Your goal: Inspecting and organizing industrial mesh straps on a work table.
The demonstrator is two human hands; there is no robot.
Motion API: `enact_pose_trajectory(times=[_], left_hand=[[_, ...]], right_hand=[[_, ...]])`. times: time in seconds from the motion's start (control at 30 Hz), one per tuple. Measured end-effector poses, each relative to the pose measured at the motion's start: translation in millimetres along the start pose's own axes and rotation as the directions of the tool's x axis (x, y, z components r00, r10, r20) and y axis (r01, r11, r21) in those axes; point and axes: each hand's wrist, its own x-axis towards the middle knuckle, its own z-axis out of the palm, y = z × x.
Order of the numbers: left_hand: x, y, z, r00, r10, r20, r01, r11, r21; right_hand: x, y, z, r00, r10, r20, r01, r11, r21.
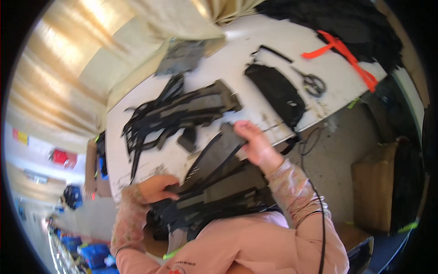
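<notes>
A dark grey padded strap (216, 153) with black edging slants up across the front of the table. My right hand (255, 142) pinches its upper end between thumb and fingers. My left hand (159, 188) is closed at the lower end, around dark strap material; its fingertips are partly hidden. Beneath both hands, a stack of similar dark strap pieces (228, 187) lies across my lap, against the table edge. Farther off, a pile of matching straps with black webbing (187, 108) rests on the white table (232, 68).
A black zipped pouch (273, 91) lies right of the strap pile, with scissors (314, 85) beside it. An orange strip (342, 50) and black fabric (337, 20) are at the far right. A grey sheet (180, 57) lies near the curtain. A cardboard box (374, 187) stands at right.
</notes>
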Motion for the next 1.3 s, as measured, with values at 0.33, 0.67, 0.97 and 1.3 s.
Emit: enact_pose_trajectory(times=[0.33,0.67,0.97,1.3], left_hand=[[97,25,42,0.892,-0.141,-0.429,-0.123,0.838,-0.531],[147,45,34,0.86,-0.203,-0.469,-0.202,0.707,-0.678],[141,36,51,0.834,-0.251,-0.49,-0.119,0.787,-0.605],[133,53,49,0.907,-0.137,-0.398,-0.118,0.825,-0.552]], right_hand=[[-53,30,24,0.928,-0.169,0.332,0.321,0.814,-0.484],[-72,-8,32,0.713,-0.433,0.551,0.435,-0.343,-0.832],[-61,-4,17,0.767,-0.304,0.566,0.453,-0.369,-0.812],[-56,-20,11,0.803,-0.097,0.588,0.554,-0.243,-0.796]])
